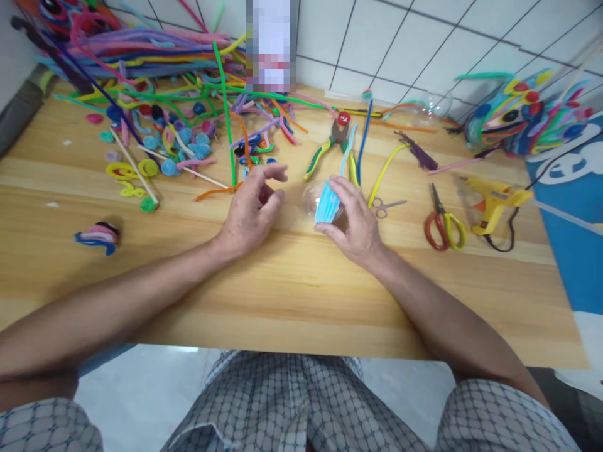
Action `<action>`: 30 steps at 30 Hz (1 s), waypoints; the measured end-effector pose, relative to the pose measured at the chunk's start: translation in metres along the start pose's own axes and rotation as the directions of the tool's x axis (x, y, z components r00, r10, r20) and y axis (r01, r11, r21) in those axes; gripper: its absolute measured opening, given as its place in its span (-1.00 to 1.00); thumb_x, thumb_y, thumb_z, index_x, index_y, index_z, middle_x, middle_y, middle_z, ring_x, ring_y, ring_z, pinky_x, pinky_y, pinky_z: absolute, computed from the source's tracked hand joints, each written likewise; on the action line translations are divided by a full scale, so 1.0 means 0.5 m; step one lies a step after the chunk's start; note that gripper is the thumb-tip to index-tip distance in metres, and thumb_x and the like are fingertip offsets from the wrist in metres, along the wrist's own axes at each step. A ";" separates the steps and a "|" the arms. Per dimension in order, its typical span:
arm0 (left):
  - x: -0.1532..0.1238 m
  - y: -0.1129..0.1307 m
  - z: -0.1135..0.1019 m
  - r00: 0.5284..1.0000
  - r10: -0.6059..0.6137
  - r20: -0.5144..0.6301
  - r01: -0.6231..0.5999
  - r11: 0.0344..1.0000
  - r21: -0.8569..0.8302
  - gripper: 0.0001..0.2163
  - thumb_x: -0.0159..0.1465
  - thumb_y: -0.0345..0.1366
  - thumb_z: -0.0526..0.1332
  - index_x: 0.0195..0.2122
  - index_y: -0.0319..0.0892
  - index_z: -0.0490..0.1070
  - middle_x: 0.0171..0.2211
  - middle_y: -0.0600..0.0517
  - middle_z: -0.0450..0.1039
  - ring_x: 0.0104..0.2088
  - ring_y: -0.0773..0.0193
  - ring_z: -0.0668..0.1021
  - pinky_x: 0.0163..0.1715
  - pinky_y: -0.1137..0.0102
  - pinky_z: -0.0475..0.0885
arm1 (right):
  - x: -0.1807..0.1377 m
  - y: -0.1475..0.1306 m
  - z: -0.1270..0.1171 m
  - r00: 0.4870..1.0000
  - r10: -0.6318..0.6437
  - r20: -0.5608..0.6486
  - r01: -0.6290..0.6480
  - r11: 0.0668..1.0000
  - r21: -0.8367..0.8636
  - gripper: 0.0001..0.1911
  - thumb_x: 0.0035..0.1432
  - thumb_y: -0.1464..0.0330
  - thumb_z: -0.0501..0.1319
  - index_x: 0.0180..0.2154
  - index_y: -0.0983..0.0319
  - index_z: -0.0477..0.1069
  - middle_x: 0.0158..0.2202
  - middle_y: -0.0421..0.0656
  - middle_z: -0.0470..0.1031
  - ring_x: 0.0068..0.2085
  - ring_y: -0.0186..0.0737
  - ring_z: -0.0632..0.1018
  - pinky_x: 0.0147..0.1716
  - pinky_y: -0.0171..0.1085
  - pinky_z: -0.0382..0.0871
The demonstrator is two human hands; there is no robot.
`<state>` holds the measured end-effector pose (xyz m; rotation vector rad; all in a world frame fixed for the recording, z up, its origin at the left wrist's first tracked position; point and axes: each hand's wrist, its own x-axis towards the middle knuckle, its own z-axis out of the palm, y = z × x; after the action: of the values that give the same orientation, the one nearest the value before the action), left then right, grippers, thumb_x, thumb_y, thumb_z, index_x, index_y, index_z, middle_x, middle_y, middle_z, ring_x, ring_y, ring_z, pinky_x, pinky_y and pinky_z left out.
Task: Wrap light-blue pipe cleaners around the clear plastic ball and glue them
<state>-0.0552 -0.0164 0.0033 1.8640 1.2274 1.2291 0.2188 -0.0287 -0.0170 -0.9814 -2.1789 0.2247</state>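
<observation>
My right hand grips a clear plastic half-ball partly wrapped in light blue pipe cleaner, held just above the wooden table. A loose end of the blue pipe cleaner rises from it toward the pliers. My left hand hovers just left of the ball, fingers loosely curled and apart, holding nothing.
Green-handled pliers lie behind the hands. Small scissors, red-and-yellow scissors and a yellow glue gun lie to the right. A heap of coloured pipe cleaners and coiled pieces fill the back left. A pipe-cleaner figure stands at the back right.
</observation>
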 end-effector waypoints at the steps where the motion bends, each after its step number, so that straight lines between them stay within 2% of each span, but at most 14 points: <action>1: 0.003 -0.007 -0.002 1.000 0.003 -0.014 -0.003 1.000 -0.009 -0.64 0.55 -0.09 0.26 0.33 0.04 0.42 0.20 -0.09 0.60 -0.25 0.26 0.57 -0.21 0.27 0.58 | 0.001 -0.001 0.000 1.000 0.012 0.013 -0.012 1.000 0.007 -0.12 0.47 -0.06 0.34 0.61 0.07 0.15 0.55 0.11 0.43 0.58 0.27 0.43 0.58 0.38 0.35; 2: 0.005 -0.011 -0.004 1.000 0.010 -0.008 -0.010 1.000 -0.016 -0.54 0.55 -0.06 0.27 0.43 0.09 0.34 0.29 -0.11 0.55 -0.17 0.23 0.61 -0.16 0.26 0.62 | 0.002 -0.002 0.001 1.000 0.018 0.022 -0.018 1.000 0.015 -0.12 0.47 -0.05 0.35 0.61 0.08 0.15 0.55 0.11 0.43 0.59 0.26 0.43 0.58 0.37 0.35; 4: 0.008 -0.012 -0.005 1.000 0.022 0.007 -0.022 0.999 -0.041 -0.45 0.53 0.00 0.30 0.50 0.13 0.28 0.36 -0.14 0.51 -0.05 0.16 0.65 -0.05 0.21 0.65 | 0.004 -0.004 0.001 1.000 0.011 0.024 -0.011 1.000 0.028 -0.12 0.48 -0.05 0.34 0.61 0.08 0.13 0.56 0.11 0.41 0.59 0.24 0.42 0.59 0.36 0.35; 6: 0.011 -0.003 -0.005 0.999 0.016 0.033 -0.014 0.998 -0.068 -0.50 0.54 0.02 0.28 0.45 0.08 0.37 0.32 -0.14 0.55 0.04 0.10 0.67 0.07 0.15 0.66 | 0.005 -0.005 0.002 1.000 -0.006 0.008 0.006 0.999 0.033 -0.12 0.49 -0.05 0.33 0.62 0.08 0.12 0.56 0.11 0.41 0.59 0.21 0.42 0.58 0.34 0.36; 9: 0.018 0.022 -0.005 0.996 0.013 0.084 -0.009 0.999 -0.049 -0.64 0.59 -0.01 0.20 0.26 -0.04 0.55 0.17 -0.11 0.65 0.09 0.06 0.66 0.18 0.09 0.64 | 0.006 -0.007 0.002 1.000 0.003 0.011 -0.003 0.999 0.039 -0.13 0.49 -0.05 0.33 0.61 0.07 0.13 0.57 0.09 0.41 0.60 0.20 0.42 0.59 0.35 0.36; 11: 0.024 0.033 -0.014 0.992 0.054 0.112 -0.059 0.997 0.045 -0.71 0.57 -0.09 0.19 0.17 -0.05 0.59 0.08 -0.08 0.66 0.03 0.08 0.65 0.14 0.10 0.64 | 0.006 -0.007 0.002 0.999 0.028 0.028 -0.029 0.999 0.043 -0.13 0.48 -0.06 0.33 0.61 0.06 0.15 0.57 0.07 0.41 0.60 0.21 0.41 0.60 0.36 0.34; 14: 0.027 0.030 -0.057 0.976 0.131 0.176 -0.178 0.943 0.281 -0.74 0.43 -0.13 0.33 0.09 -0.02 0.61 0.05 -0.10 0.59 -0.03 0.04 0.61 0.06 0.09 0.64 | 0.007 -0.006 0.002 0.999 0.038 0.036 -0.040 0.998 0.052 -0.12 0.47 -0.08 0.34 0.61 0.07 0.17 0.57 0.08 0.40 0.60 0.24 0.41 0.60 0.36 0.33; 16: 0.020 0.015 -0.099 0.969 0.102 0.226 -0.188 0.896 0.402 -0.63 0.30 -0.12 0.45 0.12 -0.02 0.59 0.05 -0.11 0.55 -0.10 0.04 0.60 -0.02 0.11 0.63 | 0.006 -0.004 0.002 0.999 0.030 0.032 -0.032 0.997 0.063 -0.11 0.46 -0.06 0.36 0.61 0.08 0.16 0.57 0.10 0.40 0.60 0.26 0.41 0.60 0.36 0.34; 18: 0.008 -0.004 -0.138 0.950 0.051 0.308 -0.201 0.855 0.478 -0.58 0.22 -0.14 0.49 0.10 -0.04 0.60 -0.06 -0.07 0.54 -0.29 0.18 0.50 -0.18 0.20 0.57 | 0.005 -0.002 0.002 0.999 0.025 0.028 -0.027 0.997 0.074 -0.10 0.45 -0.04 0.38 0.62 0.06 0.15 0.58 0.09 0.40 0.60 0.27 0.41 0.59 0.37 0.34; 21: -0.005 -0.029 -0.171 0.919 -0.055 0.391 -0.165 0.847 0.506 -0.78 0.26 -0.21 0.39 -0.07 -0.06 0.62 -0.27 0.03 0.49 -0.45 0.31 0.40 -0.34 0.29 0.41 | 0.003 0.000 0.003 1.000 0.010 0.017 -0.012 0.997 0.077 -0.07 0.44 -0.02 0.40 0.63 0.03 0.11 0.57 0.07 0.40 0.59 0.27 0.41 0.58 0.37 0.36; 24: 0.006 -0.040 -0.166 0.926 -0.049 0.373 -0.142 0.873 0.466 -0.85 0.33 -0.26 0.28 -0.13 -0.05 0.63 -0.28 0.04 0.50 -0.42 0.30 0.47 -0.33 0.27 0.40 | 0.002 0.004 0.005 1.000 -0.024 -0.013 0.025 0.996 0.080 -0.06 0.44 0.00 0.40 0.64 0.03 0.10 0.57 0.07 0.41 0.59 0.26 0.42 0.58 0.35 0.36; 27: 0.042 -0.040 -0.144 0.936 0.027 0.350 -0.184 0.886 0.425 -0.85 0.41 -0.20 0.24 -0.13 -0.03 0.62 -0.33 0.07 0.52 -0.35 0.26 0.48 -0.29 0.23 0.44 | 0.002 0.006 0.008 1.000 -0.025 -0.017 0.026 0.996 0.083 -0.06 0.44 -0.01 0.41 0.64 0.03 0.11 0.56 0.07 0.41 0.59 0.28 0.42 0.59 0.39 0.34; 30: 0.076 -0.042 -0.124 0.943 0.052 0.330 -0.194 0.890 0.413 -0.88 0.36 -0.22 0.25 -0.24 -0.06 0.58 -0.38 0.03 0.54 -0.33 0.16 0.49 -0.22 0.19 0.45 | 0.002 0.008 0.010 1.000 -0.016 -0.021 0.017 0.997 0.076 -0.07 0.43 0.01 0.42 0.63 0.03 0.12 0.55 0.09 0.43 0.58 0.29 0.43 0.57 0.42 0.34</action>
<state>-0.1140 0.0259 0.0252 2.3897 1.2971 0.7054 0.2171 -0.0247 -0.0217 -0.9190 -2.1434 0.2864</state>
